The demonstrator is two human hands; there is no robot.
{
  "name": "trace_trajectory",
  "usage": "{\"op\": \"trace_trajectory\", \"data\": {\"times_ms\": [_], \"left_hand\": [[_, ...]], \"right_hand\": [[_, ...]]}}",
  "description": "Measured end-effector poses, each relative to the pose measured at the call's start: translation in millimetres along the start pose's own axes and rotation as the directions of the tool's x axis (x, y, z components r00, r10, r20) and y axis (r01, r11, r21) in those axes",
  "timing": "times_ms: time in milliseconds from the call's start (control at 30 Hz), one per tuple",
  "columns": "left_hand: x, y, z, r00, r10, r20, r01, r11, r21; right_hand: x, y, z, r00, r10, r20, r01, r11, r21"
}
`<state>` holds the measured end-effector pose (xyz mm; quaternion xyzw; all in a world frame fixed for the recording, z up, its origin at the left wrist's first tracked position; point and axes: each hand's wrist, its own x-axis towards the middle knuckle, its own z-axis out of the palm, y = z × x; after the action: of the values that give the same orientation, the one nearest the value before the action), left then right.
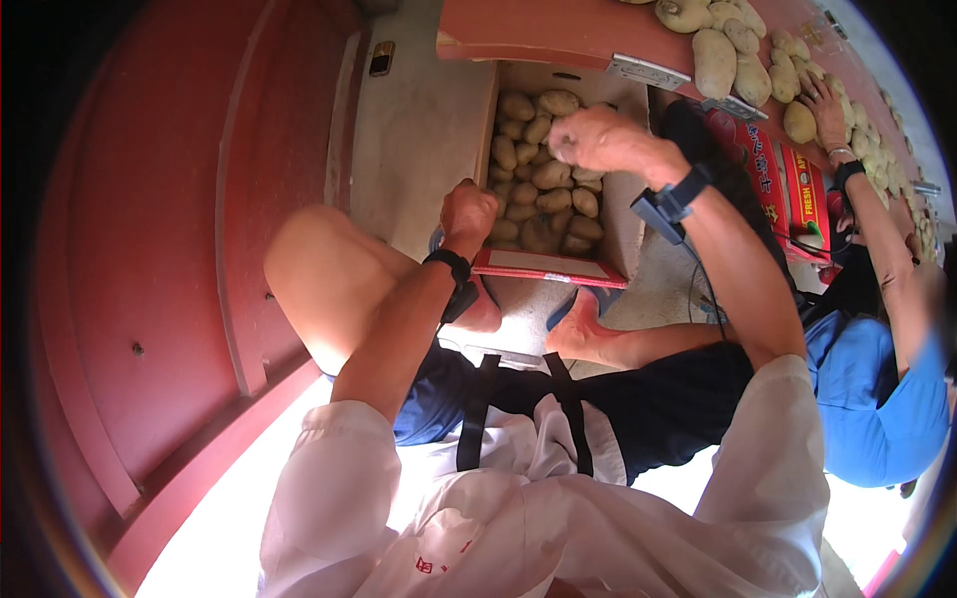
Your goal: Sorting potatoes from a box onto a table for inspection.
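Note:
Before me stands an open cardboard box (626, 217) with a red front edge. It holds several potatoes (552, 174), lying loose over one another. My left hand (469, 213) is at the box's left wall with its fingers curled. Whether it grips the wall or holds something there is hidden. Over the right part of the potatoes is my right hand (602, 142), slightly blurred, its fingers bent inward. Its palm side is out of sight, so I cannot tell if a potato is in it. Both wrists wear black straps with small devices.
A red-brown board with metal hinges (649, 72) crosses the top, bearing more potatoes (715, 63). A co-worker's hand (826, 112) touches potatoes there. Below it stands a red printed carton (796, 187). A red door panel (164, 224) rises at left. A phone-like object (382, 58) lies beyond.

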<state>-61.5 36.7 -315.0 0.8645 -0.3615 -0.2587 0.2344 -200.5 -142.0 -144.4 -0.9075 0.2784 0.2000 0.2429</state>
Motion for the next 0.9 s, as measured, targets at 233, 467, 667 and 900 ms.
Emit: {"op": "trace_trajectory", "data": {"times_ms": [233, 467, 667, 900], "left_hand": [[-5, 16, -13, 0.994, -0.1, 0.054, 0.101, 0.995, -0.009], [-7, 21, -16, 0.986, -0.138, 0.093, 0.141, 0.99, -0.026], [-7, 25, -19, 0.98, -0.157, 0.122, 0.159, 0.987, -0.002], [-5, 19, -11, 0.992, -0.087, 0.086, 0.091, 0.995, -0.05]], "right_hand": [[33, 62, 97, 0.972, 0.124, 0.199, -0.103, 0.988, -0.113], [81, 52, 112, 0.97, 0.244, -0.016, -0.243, 0.969, 0.04], [130, 44, 89, 0.894, 0.296, -0.336, -0.277, 0.955, 0.104], [180, 55, 97, 0.899, 0.405, -0.169, -0.426, 0.898, -0.114]]}}
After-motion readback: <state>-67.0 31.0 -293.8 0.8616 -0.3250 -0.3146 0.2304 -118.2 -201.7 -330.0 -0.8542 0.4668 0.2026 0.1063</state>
